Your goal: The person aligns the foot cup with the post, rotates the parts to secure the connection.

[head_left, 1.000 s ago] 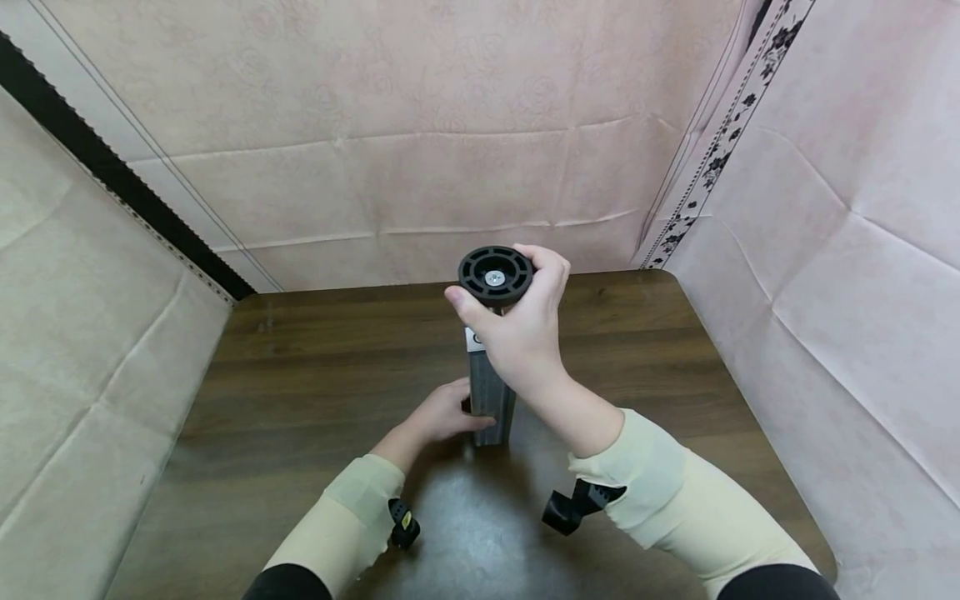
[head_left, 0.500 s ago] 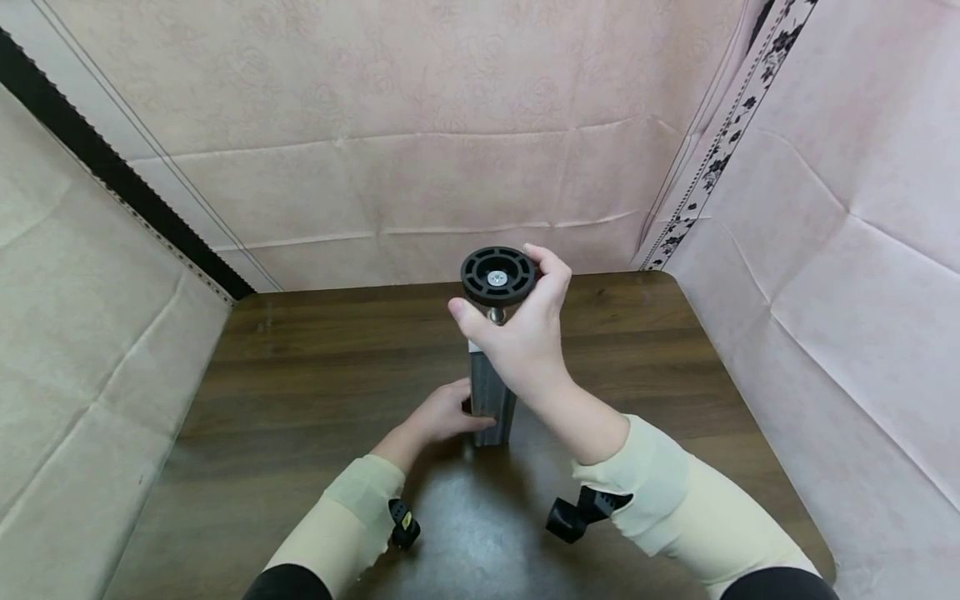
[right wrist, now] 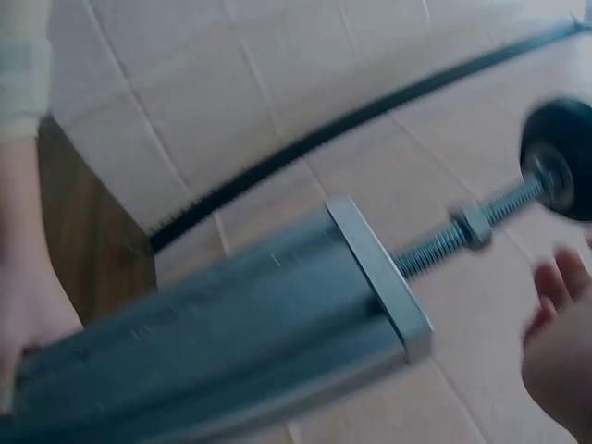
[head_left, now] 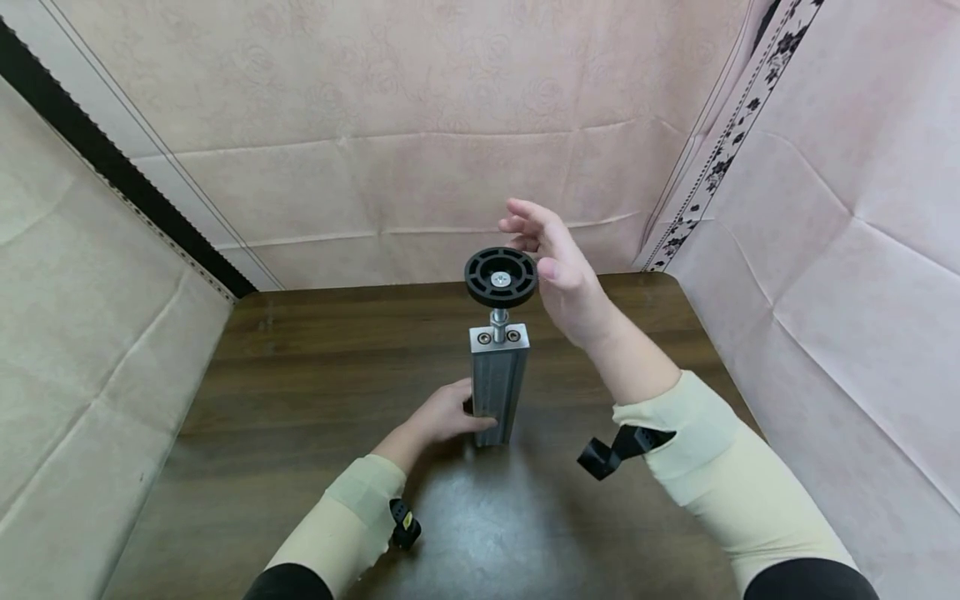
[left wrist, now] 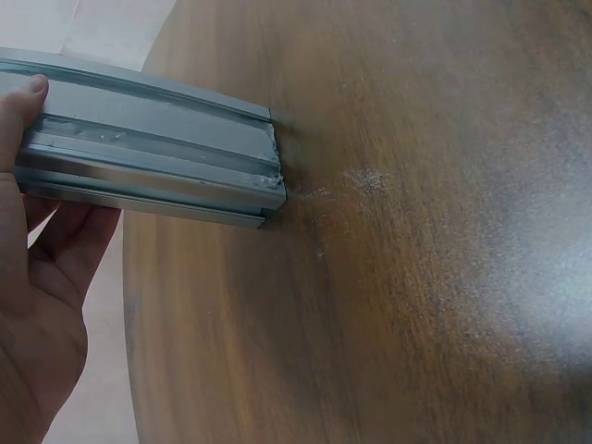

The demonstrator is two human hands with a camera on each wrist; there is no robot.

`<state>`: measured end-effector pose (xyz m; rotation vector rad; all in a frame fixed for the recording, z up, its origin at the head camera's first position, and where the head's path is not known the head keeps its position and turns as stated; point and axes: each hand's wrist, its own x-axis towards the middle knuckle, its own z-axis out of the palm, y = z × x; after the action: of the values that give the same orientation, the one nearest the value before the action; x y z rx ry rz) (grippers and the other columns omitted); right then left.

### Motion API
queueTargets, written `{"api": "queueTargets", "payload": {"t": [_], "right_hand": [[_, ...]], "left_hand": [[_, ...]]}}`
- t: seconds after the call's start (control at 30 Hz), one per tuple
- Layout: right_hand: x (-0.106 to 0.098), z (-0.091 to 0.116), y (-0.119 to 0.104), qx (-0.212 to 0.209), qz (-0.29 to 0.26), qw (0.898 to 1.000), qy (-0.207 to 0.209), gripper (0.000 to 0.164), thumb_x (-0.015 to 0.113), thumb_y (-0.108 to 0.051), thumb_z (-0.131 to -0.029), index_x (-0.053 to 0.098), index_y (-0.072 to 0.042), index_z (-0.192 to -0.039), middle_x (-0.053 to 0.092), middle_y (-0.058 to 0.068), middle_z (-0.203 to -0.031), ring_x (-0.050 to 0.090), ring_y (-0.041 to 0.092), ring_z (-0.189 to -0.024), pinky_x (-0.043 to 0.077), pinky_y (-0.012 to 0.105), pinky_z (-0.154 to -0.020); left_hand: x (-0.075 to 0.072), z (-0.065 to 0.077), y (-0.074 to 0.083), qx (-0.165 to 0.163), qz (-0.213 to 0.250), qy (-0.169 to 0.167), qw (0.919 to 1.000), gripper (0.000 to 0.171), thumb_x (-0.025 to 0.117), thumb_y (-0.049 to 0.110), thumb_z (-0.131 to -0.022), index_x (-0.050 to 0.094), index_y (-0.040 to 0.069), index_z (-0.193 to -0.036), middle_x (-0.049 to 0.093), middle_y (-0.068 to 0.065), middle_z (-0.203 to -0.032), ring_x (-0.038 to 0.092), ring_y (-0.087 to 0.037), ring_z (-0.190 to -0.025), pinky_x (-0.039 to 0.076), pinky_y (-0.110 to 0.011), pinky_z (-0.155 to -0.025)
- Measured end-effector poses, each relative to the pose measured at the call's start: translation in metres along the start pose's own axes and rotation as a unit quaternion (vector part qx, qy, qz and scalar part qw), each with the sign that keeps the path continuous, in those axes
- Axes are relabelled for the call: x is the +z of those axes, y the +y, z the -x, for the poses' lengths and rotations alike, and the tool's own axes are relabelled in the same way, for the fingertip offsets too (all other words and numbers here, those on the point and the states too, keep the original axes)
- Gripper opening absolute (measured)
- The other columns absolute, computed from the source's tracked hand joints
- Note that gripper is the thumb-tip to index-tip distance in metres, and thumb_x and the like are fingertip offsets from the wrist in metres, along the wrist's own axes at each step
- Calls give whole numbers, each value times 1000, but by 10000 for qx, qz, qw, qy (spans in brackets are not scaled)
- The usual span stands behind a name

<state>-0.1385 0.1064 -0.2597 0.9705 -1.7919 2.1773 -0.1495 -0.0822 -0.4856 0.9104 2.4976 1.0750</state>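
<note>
Grips metal profile (head_left: 497, 387) with left hand (head_left: 448, 412); bends right hand (head_left: 567, 282) loosely, empty, beside black disc (head_left: 501, 295); may tip if knocked.

Brown wood-grain tabletop (head_left: 315, 367), metal profile (head_left: 498, 383) standing upright on it, pale marks (left wrist: 368, 180) beside its base

The head view looks forward and down over the tabletop (head_left: 300, 392); both closer wrist views share its metal post (head_left: 497, 379).
</note>
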Motion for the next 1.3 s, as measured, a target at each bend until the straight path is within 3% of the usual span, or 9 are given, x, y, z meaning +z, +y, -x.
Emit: {"api": "queueTargets", "payload": {"t": [0.17, 0.43, 0.67, 0.87, 1.1, 1.3], "right_hand": [[-13, -6, 2, 446, -477, 9897, -1272, 105, 69, -57, -70, 24, 4, -143, 41, 9, -127, 38, 22, -114, 35, 31, -93], [-17, -10, 8, 644, -961, 9710, -2094, 93, 72, -46, -73, 32, 4, -140, 44, 9, -131, 50, 20, -112, 41, 31, -93], [-16, -8, 5, 726, -1123, 9684, -2107, 72, 75, -42, -74, 47, -3, -128, 51, 10, -119, 53, 18, -98, 46, 29, -84], [-13, -5, 1, 890, -947, 9740, -1858, 75, 78, -41, -71, 43, -1, -124, 50, 11, -115, 53, 18, -99, 45, 27, -84], [-12, -1, -1, 910, -757, 9765, -1800, 70, 78, -41, -72, 42, -9, -122, 49, 10, -113, 52, 17, -99, 45, 26, -84], [-12, 1, -1, 958, -745, 9783, -1679, 73, 80, -40, -71, 40, -7, -123, 49, 10, -114, 52, 17, -101, 45, 26, -84]], "left_hand": [[1, 0, 0, 59, -10, 49, 10000, 46, 73, 32, -81, 60, 14, -120, 59, 0, -120, 55, -16, -109, 45, -37, -89], [-1, 1, 3, -49, 50, 24, 10000, 45, 73, 34, -80, 61, 13, -118, 59, -1, -119, 56, -17, -107, 46, -37, -88], [-2, 0, 4, -63, 83, 12, 9999, 45, 73, 34, -80, 61, 14, -119, 59, -1, -120, 56, -16, -107, 46, -37, -88], [-1, -1, 4, -110, 150, 24, 9998, 46, 74, 35, -80, 62, 14, -119, 59, 0, -120, 55, -16, -108, 46, -38, -90], [0, -1, 1, -172, 228, 27, 9996, 45, 74, 33, -80, 61, 16, -120, 60, 2, -119, 56, -13, -106, 45, -37, -90], [1, 0, 1, -194, 256, 30, 9995, 44, 74, 30, -80, 62, 16, -119, 60, 2, -118, 56, -14, -107, 45, -37, -90]]}}
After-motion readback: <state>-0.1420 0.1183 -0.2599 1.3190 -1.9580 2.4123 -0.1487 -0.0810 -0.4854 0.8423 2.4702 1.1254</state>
